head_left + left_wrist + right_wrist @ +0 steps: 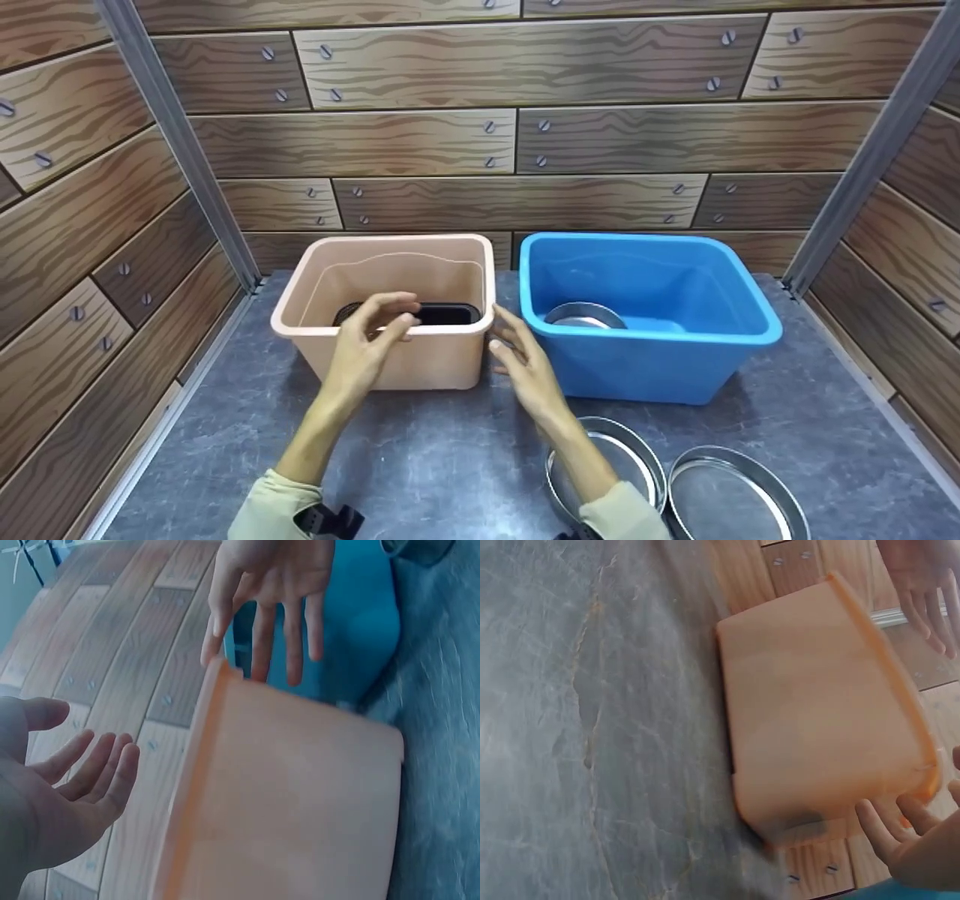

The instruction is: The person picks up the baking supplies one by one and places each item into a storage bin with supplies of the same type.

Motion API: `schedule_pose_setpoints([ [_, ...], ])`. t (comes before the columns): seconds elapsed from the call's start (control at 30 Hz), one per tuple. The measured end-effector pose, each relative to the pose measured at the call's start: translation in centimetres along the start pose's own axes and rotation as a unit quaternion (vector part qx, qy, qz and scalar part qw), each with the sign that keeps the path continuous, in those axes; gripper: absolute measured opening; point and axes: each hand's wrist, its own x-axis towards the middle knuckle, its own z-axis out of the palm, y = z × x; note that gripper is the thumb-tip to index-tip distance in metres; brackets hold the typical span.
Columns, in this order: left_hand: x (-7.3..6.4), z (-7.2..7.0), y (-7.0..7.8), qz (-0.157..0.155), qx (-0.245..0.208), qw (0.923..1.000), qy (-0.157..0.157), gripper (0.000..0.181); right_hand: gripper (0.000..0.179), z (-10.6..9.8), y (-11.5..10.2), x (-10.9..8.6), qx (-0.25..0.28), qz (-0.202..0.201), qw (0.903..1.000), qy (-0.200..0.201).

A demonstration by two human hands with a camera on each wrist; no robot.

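- My left hand [358, 351] hangs over the near rim of the peach bin [427, 364], fingers loosely bent, thumb well away from them, nothing between.
- My right hand [531, 367] is at that bin's near right corner, fingers apart and lightly curved, pinching nothing; whether a fingertip brushes the rim, I cannot tell.
- The peach bin stands on the table [427, 457], just ahead of and between my hands. Inside, beyond my left hand's fingers, lie a black tray [454, 313] and, to its left, a dark piece [345, 311] I cannot make out.
- Just right of my right hand is the blue bin [637, 367], with a round metal pan [585, 318] in it.
- Below that hand, one shallow pan [631, 459] lies partly under my forearm; another [724, 499] is beside it, farther right.
- As I judge it, I am between grips at the peach bin. Reaching its contents would call for dipping my left hand past the rim; shifting the bin would call for fingers hooked under both ends.
- I can read no brand, label or writing anywhere.
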Motion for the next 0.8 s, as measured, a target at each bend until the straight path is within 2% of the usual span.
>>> schedule_pose_setpoints([
  [0.2, -0.4, 1.9, 0.3, 0.009, -0.006, 0.9994, -0.033, 0.027, 0.049, -1.4, -1.6, -1.3, 0.012, -0.018, 0.9998, 0.004],
  [0.3, -0.7, 2.7, 0.3, -0.004, -0.012, 0.9987, -0.049, 0.027, 0.045, -2.1, -2.2, -2.0, 0.021, -0.021, 0.9995, 0.007],
  [0.43, -1.0, 4.0, 0.1, -0.025, -0.045, 0.9953, -0.082, 0.029, 0.039, -3.1, -2.7, -3.3, 0.029, -0.010, 0.9995, 0.002],
  [0.57, -1.3, 5.1, -0.1, -0.030, -0.063, 0.9911, -0.114, 0.031, 0.034, -3.9, -3.2, -4.4, 0.030, -0.001, 0.9995, -0.010],
  [0.8, -1.1, 7.6, -0.3, -0.033, -0.066, 0.9886, -0.132, 0.029, 0.029, -7.0, -4.1, -5.5, 0.002, -0.004, 0.9997, -0.024],
])
